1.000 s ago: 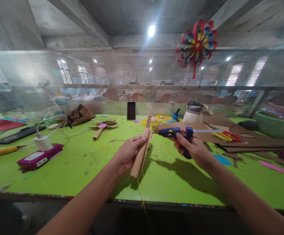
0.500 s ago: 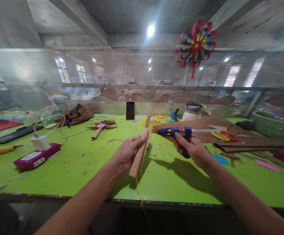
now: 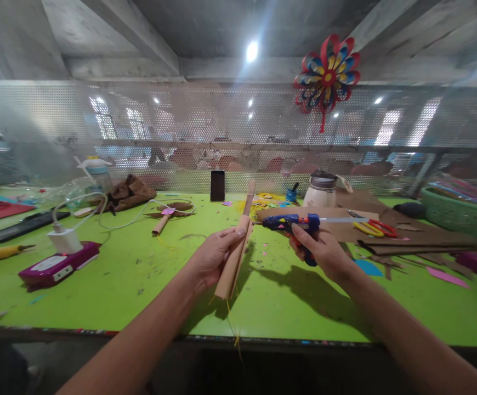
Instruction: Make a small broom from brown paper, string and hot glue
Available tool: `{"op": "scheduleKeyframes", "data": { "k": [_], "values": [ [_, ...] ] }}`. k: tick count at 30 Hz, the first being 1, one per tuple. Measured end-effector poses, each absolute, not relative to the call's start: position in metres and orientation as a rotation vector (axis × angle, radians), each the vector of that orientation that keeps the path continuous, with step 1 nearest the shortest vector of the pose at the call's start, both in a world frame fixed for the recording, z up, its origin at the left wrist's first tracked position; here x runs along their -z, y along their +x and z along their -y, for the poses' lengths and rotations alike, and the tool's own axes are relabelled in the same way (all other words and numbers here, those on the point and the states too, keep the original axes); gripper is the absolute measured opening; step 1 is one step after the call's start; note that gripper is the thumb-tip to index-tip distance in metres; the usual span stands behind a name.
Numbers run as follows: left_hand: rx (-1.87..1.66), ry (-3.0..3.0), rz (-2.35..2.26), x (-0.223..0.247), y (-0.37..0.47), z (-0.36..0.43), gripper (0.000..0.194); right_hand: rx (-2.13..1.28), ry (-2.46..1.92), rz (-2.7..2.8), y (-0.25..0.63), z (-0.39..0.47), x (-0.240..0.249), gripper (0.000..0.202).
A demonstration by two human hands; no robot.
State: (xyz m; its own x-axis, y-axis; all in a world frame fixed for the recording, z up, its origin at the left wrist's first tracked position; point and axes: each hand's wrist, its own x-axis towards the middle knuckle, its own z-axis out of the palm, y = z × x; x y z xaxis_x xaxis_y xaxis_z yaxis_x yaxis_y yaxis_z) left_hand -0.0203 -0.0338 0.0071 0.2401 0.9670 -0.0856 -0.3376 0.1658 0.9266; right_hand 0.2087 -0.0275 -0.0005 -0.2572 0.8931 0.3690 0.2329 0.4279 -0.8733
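Note:
My left hand is closed around a rolled brown paper tube, thumb on top, held tilted above the green table. A flat brown strip reaches away from the tube's far end. Thin yellow string dangles from its near end past the table edge. In my right hand is a blue hot glue gun, fingers wrapped round its handle. A clear glue stick pokes out of its back. Its nozzle points left, at or very near the tube's edge; whether they touch I cannot tell.
On the left are a purple power strip with a white charger and a brown paper flower. A phone stands at the back. Rightward lie brown paper, scissors and a green basket.
Both hands keep nearly the same pose on the tube and glue gun. The whole view has shifted slightly, so things appear a little further left.

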Motion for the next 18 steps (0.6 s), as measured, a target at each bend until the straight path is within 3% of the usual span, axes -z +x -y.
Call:
{"op": "scheduleKeyframes", "data": {
  "k": [18],
  "values": [
    [-1.093, 0.967, -0.844, -0.0103, -0.0196, 0.0366, 0.02, -0.915, -0.958, 1.699, 0.2082, 0.0263, 0.0007, 0.048]
  ]
}}
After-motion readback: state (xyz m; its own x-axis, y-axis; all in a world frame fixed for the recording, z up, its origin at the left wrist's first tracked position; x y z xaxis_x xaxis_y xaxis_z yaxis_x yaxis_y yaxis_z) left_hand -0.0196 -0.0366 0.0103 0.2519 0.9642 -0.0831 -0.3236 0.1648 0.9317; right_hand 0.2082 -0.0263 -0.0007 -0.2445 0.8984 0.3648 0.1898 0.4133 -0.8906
